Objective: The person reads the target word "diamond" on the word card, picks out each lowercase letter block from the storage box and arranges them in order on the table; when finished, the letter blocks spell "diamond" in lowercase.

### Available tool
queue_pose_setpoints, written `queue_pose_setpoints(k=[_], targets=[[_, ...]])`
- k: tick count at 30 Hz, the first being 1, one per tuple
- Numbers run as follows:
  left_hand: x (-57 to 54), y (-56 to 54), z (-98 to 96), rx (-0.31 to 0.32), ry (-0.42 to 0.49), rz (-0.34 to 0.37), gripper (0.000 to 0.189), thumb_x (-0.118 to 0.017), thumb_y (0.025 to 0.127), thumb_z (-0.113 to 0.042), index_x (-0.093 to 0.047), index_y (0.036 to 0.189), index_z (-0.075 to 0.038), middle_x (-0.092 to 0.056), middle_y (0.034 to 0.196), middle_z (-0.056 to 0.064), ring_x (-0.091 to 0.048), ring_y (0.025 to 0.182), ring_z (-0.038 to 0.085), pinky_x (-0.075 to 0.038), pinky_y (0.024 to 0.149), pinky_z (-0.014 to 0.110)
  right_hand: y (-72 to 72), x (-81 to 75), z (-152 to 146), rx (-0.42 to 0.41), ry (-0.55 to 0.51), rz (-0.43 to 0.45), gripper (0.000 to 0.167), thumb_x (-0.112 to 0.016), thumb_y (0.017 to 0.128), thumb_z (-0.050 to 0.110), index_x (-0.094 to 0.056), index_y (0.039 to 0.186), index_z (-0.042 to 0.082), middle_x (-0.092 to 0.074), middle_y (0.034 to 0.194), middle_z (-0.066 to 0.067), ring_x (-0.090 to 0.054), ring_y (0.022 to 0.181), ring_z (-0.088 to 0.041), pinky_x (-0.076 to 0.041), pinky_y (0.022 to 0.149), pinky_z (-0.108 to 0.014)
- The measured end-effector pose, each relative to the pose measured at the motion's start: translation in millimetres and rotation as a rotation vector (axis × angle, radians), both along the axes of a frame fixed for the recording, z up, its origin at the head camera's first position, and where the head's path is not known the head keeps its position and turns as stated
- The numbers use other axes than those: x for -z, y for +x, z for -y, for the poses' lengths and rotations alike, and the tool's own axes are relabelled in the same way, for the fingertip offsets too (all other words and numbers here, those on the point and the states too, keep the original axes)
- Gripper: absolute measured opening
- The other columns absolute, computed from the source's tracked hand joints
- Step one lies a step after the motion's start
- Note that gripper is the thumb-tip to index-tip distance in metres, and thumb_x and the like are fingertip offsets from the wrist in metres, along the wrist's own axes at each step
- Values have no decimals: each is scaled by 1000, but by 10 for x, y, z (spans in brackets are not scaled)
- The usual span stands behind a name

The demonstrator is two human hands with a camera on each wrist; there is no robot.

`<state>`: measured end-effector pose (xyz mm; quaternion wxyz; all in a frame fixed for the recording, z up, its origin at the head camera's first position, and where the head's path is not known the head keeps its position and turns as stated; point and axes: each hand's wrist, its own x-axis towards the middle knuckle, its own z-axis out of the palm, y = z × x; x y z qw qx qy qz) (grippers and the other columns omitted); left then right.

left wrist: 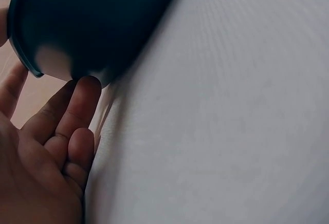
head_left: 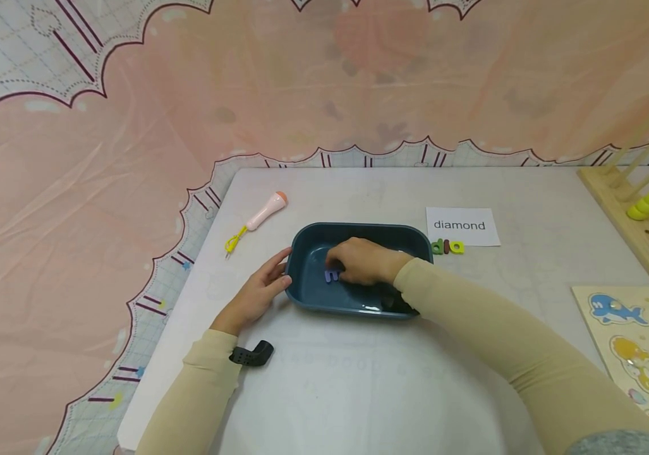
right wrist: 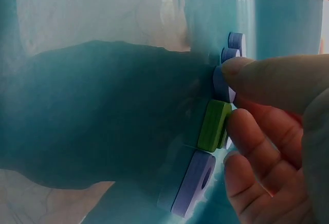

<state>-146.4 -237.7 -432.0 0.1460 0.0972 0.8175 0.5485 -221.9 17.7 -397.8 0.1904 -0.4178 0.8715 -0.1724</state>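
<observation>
Just left of centre in the head view, inside the blue tray: purple letter, directly under the right hand, the nearer one, and pinched there between thumb and finger; long axis seemingly left to right, legs toward the frame's bottom. Farther left: left hand, fingers loosely extended against the tray's outer end. Hidden: the letter's right part and the index fingertip's contact. Hard to make out: dark patch beside the right sleeve.
</observation>
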Motion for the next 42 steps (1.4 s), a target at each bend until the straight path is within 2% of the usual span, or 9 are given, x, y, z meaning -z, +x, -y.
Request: queue_pose_setpoints(k=[8,16,21,33,42], targets=[[4,-1,1,9,17,-5,63,-51,105,-16,-21,160,-8,-36,152,30,-36,141,43,-30,112,57,-10,8,-6,-16,17,-12,32,-69,94,10,-67,126,6,-67,124,-7,-61,113,-21,-47,101,-36],[36,-9,-1,-11,10,10,64,-54,105,-22,-24,160,-14,-36,154,27,-36,141,41,-31,111,57,2,-35,-27,-17,20,-33,31,-69,95,14,-68,125,7,-68,123,-8,-62,113,-21,-48,100,-37],[43,-4,-5,-18,14,22,64,-54,105,-22,-24,160,-15,-36,154,27,-36,141,42,-31,111,57,15,-103,-62,3,-8,-18,30,-68,96,13,-68,126,7,-68,121,-6,-62,109,-19,-49,99,-37],[34,3,4,-17,31,22,64,-55,105,-21,-24,160,-14,-36,154,27,-38,139,42,-31,111,57,-4,-321,-245,20,-71,-58,27,-68,96,10,-69,122,5,-69,115,-7,-64,104,-20,-51,96,-37],[22,0,11,-12,15,13,64,-54,105,-21,-24,160,-14,-36,154,27,-36,141,42,-31,111,57,6,-534,-535,107,-95,-97,29,-70,93,8,-69,122,3,-70,115,-8,-64,103,-22,-51,94,-39]])
